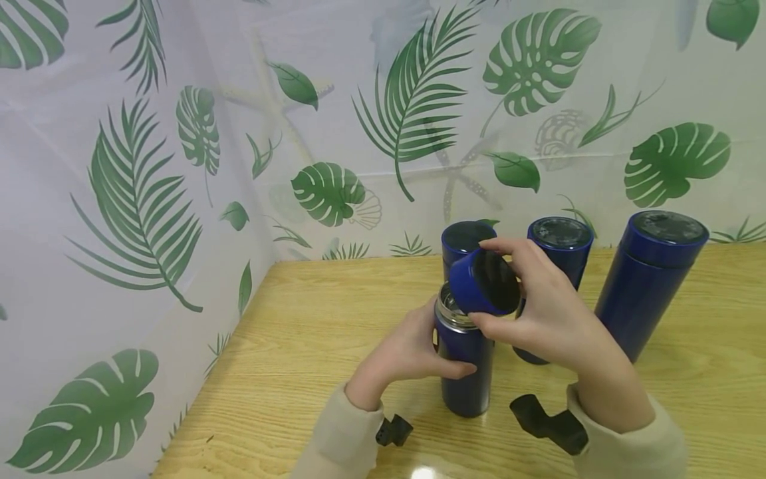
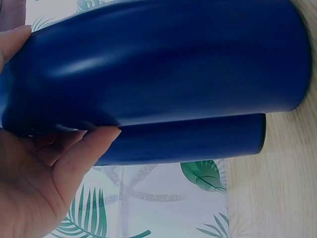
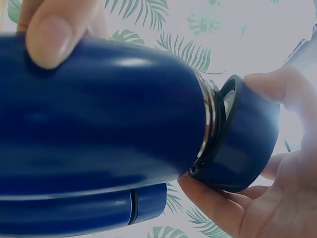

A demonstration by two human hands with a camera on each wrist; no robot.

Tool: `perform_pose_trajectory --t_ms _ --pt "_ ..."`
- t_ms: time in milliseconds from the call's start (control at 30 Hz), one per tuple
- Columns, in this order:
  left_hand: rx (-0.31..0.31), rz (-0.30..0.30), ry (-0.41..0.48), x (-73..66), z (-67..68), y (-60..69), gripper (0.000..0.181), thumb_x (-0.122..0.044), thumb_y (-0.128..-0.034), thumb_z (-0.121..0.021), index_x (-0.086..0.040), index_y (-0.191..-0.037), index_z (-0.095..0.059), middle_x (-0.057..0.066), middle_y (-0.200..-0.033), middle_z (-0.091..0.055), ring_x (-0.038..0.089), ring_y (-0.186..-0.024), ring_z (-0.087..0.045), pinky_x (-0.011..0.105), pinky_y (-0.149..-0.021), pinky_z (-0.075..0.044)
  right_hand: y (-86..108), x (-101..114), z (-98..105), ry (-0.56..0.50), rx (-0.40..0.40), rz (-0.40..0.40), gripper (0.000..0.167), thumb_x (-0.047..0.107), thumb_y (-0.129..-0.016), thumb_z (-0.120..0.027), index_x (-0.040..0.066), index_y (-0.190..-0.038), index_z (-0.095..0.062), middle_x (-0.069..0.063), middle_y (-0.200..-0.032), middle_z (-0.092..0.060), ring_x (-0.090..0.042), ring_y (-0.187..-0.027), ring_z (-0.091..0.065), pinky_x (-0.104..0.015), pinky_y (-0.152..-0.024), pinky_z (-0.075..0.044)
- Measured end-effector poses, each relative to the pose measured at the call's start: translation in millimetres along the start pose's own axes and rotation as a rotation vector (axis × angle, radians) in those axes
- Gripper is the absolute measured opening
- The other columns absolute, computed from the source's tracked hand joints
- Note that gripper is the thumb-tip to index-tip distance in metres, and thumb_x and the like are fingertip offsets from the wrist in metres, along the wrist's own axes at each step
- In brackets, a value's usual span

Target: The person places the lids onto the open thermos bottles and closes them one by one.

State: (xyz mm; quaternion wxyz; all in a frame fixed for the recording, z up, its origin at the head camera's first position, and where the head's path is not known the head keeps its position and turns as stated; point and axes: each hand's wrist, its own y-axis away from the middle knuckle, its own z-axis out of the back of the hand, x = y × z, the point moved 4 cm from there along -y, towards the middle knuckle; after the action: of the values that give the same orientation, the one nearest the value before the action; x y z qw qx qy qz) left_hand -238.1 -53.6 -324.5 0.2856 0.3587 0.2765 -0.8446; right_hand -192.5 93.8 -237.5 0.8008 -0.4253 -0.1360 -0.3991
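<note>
A dark blue thermos bottle (image 1: pixel 467 372) stands upright on the table, its steel neck bare. My left hand (image 1: pixel 413 349) grips its body, thumb across the front; in the left wrist view the thumb of that hand (image 2: pixel 44 178) lies along the blue wall. My right hand (image 1: pixel 547 309) holds the blue lid (image 1: pixel 483 282) with its black top between thumb and fingers. The lid is tilted over the bottle's mouth. In the right wrist view the lid (image 3: pixel 242 139) leans at the neck, one edge touching or very near the rim and the other side raised.
Three more blue bottles with lids on stand behind and to the right: one bottle (image 1: pixel 469 234) directly behind, a second bottle (image 1: pixel 560 249), and a third bottle (image 1: pixel 649 286) at far right. A leaf-printed cloth (image 1: pixel 335 100) hangs behind the wooden table (image 1: pixel 287 332).
</note>
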Motion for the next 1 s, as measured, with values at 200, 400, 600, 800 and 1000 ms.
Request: perform_pose_trajectory --t_ms 200,400,600,800,1000 --pt "-0.003 -0.012 -0.011 -1.9 -2.2 -1.2 0.078 -0.015 -0.0650 -0.079 -0.020 -0.129 -0.033 -0.007 -0.114 -0.050 0.004 -0.097 -0.051 0.022 -0.082 -0.041 0.6 1.4 0.4 0.046 -0.011 0.025 0.069 0.011 -0.064 -0.077 0.005 -0.123 -0.042 -0.010 -0.111 -0.046 -0.019 -0.087 -0.046 -0.036 -0.066 -0.043" --pt "0.004 -0.009 0.007 -2.9 -4.5 -1.6 0.077 -0.014 -0.0661 -0.078 -0.019 -0.129 -0.033 -0.006 -0.114 -0.051 0.004 -0.097 -0.051 0.023 -0.082 -0.042 0.0 2.1 0.1 0.064 -0.014 0.067 0.064 0.009 -0.063 -0.076 0.005 -0.119 -0.046 -0.009 -0.109 -0.049 -0.018 -0.088 -0.047 -0.035 -0.067 -0.043" --pt "0.004 -0.004 0.018 -2.1 -5.3 -1.1 0.076 -0.014 -0.0658 -0.078 -0.019 -0.127 -0.034 -0.008 -0.112 -0.051 0.004 -0.095 -0.052 0.023 -0.080 -0.042 -0.8 1.4 -2.1 0.066 0.002 0.097 0.061 0.008 -0.063 -0.076 0.005 -0.116 -0.048 -0.005 -0.109 -0.050 -0.014 -0.087 -0.049 -0.031 -0.067 -0.045" --pt "0.002 -0.018 0.024 -2.2 -5.6 -1.3 0.076 -0.012 -0.0657 -0.078 -0.019 -0.127 -0.033 -0.007 -0.110 -0.052 0.006 -0.094 -0.052 0.023 -0.079 -0.043 -0.8 2.6 -3.3 0.057 0.015 0.116 0.058 0.006 -0.064 -0.075 0.004 -0.115 -0.050 -0.008 -0.111 -0.051 -0.018 -0.091 -0.051 -0.035 -0.069 -0.045" --pt "0.001 -0.034 0.023 -2.4 -5.7 -1.3 0.080 -0.012 -0.0655 -0.078 -0.019 -0.130 -0.031 -0.007 -0.111 -0.052 0.005 -0.095 -0.052 0.023 -0.082 -0.042 -0.5 3.5 -3.8 0.051 0.022 0.115 0.057 0.007 -0.065 -0.075 0.005 -0.116 -0.050 -0.009 -0.114 -0.051 -0.020 -0.093 -0.052 -0.036 -0.070 -0.045"
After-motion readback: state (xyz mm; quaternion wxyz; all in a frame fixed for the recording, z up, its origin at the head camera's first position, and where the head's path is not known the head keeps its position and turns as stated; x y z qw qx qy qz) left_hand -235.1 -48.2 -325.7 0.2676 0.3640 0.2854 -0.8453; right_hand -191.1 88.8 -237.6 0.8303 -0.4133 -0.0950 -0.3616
